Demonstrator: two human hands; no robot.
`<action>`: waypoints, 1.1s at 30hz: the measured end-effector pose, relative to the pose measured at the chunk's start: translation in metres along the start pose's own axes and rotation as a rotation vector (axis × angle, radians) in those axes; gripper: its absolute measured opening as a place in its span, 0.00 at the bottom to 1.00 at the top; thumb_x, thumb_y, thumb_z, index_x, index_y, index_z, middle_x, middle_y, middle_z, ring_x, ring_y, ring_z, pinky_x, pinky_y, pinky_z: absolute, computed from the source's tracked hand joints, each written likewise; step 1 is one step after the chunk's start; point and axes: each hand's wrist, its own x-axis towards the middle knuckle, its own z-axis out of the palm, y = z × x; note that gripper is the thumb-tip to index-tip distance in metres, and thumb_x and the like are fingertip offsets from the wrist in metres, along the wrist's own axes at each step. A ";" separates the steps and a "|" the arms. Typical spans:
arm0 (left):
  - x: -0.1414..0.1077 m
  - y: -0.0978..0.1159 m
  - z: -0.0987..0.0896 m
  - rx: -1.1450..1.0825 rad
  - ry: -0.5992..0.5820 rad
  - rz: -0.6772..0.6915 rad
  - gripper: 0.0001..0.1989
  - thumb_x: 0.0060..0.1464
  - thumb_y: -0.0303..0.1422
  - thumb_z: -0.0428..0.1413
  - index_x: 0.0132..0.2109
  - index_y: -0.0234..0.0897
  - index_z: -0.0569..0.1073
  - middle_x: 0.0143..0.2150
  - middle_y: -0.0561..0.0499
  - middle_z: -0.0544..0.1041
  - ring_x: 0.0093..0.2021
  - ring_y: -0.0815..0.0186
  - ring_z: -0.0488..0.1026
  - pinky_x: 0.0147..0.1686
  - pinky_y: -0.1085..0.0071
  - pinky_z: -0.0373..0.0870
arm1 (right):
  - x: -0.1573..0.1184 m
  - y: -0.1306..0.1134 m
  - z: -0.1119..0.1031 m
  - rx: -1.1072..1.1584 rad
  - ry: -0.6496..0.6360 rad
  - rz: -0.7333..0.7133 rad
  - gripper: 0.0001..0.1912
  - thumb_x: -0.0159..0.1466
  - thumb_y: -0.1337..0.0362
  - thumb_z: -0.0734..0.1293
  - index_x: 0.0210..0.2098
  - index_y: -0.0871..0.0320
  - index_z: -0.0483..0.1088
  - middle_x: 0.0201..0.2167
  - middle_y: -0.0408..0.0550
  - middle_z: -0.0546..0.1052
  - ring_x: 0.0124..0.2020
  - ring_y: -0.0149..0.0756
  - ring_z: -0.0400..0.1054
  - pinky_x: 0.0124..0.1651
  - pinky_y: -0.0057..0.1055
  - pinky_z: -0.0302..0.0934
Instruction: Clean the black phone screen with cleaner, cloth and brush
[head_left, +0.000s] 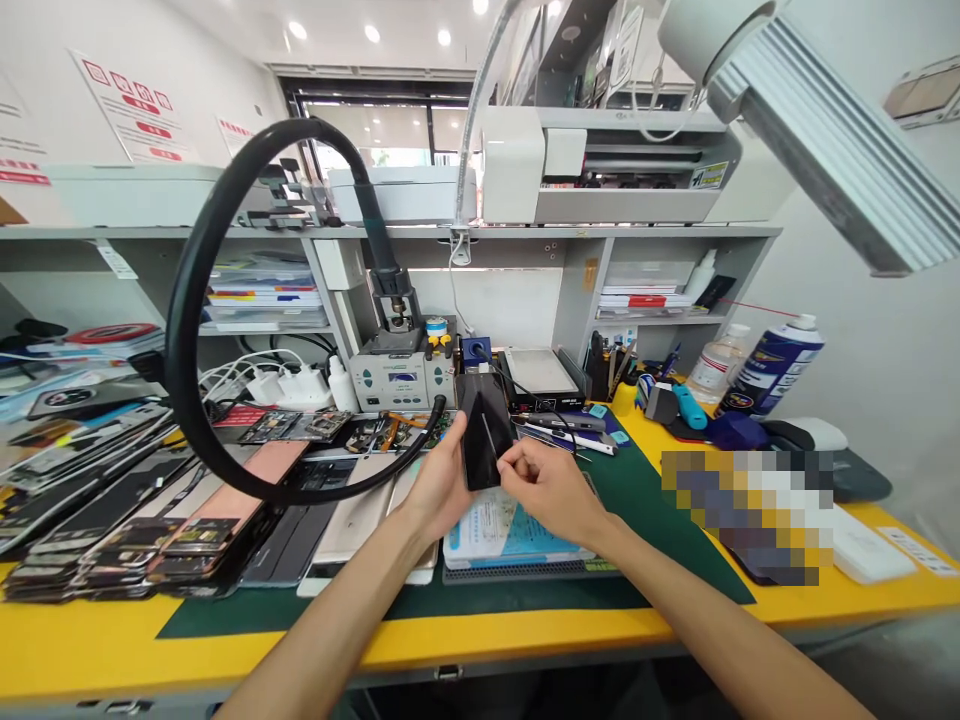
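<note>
A black smartphone [482, 430] with a dark screen is held up, tilted towards me, above the middle of the bench. My left hand [439, 478] grips it along its left side, the thumb on the edge. My right hand [551, 487] is closed in a pinch at the phone's lower right edge; whatever the fingertips hold, if anything, is too small to make out. Below the hands lies a blue and white printed sheet [491, 530] on a dark pad. A cable [517, 385] runs behind the phone, but I cannot tell whether it is plugged in.
Stacks of phone parts [202, 530] cover the left bench. A thick black hose [184, 330] loops from a rework station [405, 380] across the left. Pens and tools [570, 435] lie right of the phone. A spray can [776, 365] and bottle [720, 365] stand right. A lamp [832, 150] hangs above.
</note>
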 end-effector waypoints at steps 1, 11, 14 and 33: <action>0.000 0.002 -0.001 0.000 0.010 0.002 0.25 0.69 0.46 0.49 0.62 0.34 0.73 0.56 0.40 0.80 0.55 0.56 0.77 0.57 0.61 0.71 | -0.001 0.000 0.000 -0.007 -0.023 -0.009 0.08 0.63 0.64 0.65 0.27 0.55 0.66 0.18 0.35 0.61 0.20 0.29 0.53 0.26 0.28 0.49; 0.002 0.015 -0.010 -0.022 0.028 0.033 0.25 0.70 0.46 0.46 0.58 0.30 0.74 0.51 0.39 0.81 0.49 0.55 0.80 0.49 0.59 0.77 | -0.010 -0.002 -0.001 -0.150 -0.179 -0.035 0.07 0.62 0.66 0.65 0.27 0.55 0.68 0.17 0.35 0.62 0.19 0.29 0.57 0.25 0.27 0.47; 0.001 0.016 -0.012 -0.035 0.007 0.041 0.26 0.70 0.46 0.45 0.58 0.29 0.73 0.50 0.37 0.81 0.47 0.53 0.81 0.47 0.55 0.78 | -0.022 -0.007 0.004 -0.239 -0.149 -0.045 0.07 0.63 0.67 0.64 0.28 0.55 0.67 0.17 0.35 0.62 0.20 0.29 0.56 0.26 0.28 0.46; -0.007 0.037 -0.020 -0.179 -0.001 0.085 0.28 0.72 0.44 0.39 0.57 0.29 0.74 0.46 0.37 0.82 0.44 0.53 0.81 0.47 0.50 0.79 | -0.118 -0.031 0.042 -0.581 0.012 -0.156 0.08 0.65 0.70 0.61 0.30 0.54 0.62 0.18 0.34 0.60 0.18 0.29 0.55 0.26 0.31 0.42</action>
